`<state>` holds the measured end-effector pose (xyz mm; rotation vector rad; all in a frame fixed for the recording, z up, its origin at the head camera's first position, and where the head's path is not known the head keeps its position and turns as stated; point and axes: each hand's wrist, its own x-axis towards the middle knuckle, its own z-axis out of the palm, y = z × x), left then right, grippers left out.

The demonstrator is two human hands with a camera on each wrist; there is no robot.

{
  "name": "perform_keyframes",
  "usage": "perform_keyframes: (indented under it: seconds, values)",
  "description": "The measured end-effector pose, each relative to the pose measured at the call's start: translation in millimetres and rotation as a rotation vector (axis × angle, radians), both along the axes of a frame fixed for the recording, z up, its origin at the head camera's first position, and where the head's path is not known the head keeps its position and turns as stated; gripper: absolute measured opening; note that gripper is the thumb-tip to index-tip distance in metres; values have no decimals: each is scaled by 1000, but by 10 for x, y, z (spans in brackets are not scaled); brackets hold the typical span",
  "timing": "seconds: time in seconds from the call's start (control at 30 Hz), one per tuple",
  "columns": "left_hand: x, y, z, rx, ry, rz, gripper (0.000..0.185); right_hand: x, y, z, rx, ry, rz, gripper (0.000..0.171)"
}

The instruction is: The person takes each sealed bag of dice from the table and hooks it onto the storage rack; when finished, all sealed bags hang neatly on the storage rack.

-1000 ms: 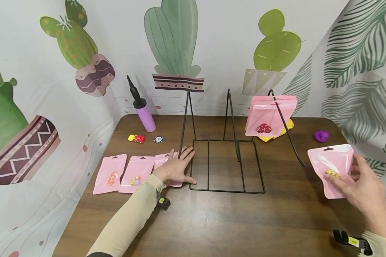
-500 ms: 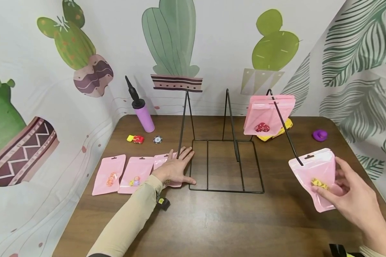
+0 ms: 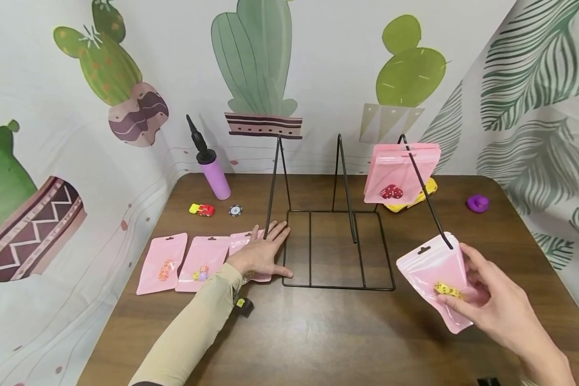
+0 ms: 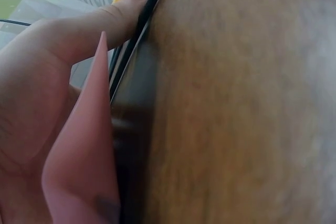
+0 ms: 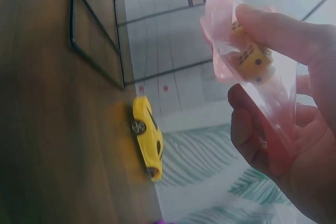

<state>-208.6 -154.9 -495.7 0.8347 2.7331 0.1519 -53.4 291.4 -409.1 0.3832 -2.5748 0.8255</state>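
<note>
Pinching a pink pouch point(image 3: 434, 279), the right hand point(image 3: 497, 305) hovers over the wooden table point(image 3: 318, 332) by cactus-print walls point(image 3: 77, 80)

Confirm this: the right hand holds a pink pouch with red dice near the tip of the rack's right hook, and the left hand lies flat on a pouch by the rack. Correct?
Not quite: the dice in the pink pouch held by the right hand are yellow, as the head and right wrist views show. The rest stands: it is near the right hook, and the left hand lies flat by the rack.

Hidden and cut-off parts

The left hand point(image 3: 260, 256) covers most of a pink bag point(image 3: 243, 244); hanging bags point(image 3: 399, 171) hide most of the yellow car point(image 3: 427, 192) near the table's point(image 3: 318, 332) back edge.
</note>
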Motion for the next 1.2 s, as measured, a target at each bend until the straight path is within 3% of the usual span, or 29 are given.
perform_keyframes:
  seconds: [0.27,0.5,0.93,1.2]
  values:
    - [0,2,11,-3,-1,-3,122,101,-161,59,28,24,56,114]
    - [-2,8,25,-5,1,0,121,144,-308,123,-27,44,148,106]
    - [-21,3,7,-12,7,-10,121,-107,-667,236,-154,217,421,89]
    - [-27,-4,16,-8,-13,-10,121,-167,-873,435,-183,322,477,84]
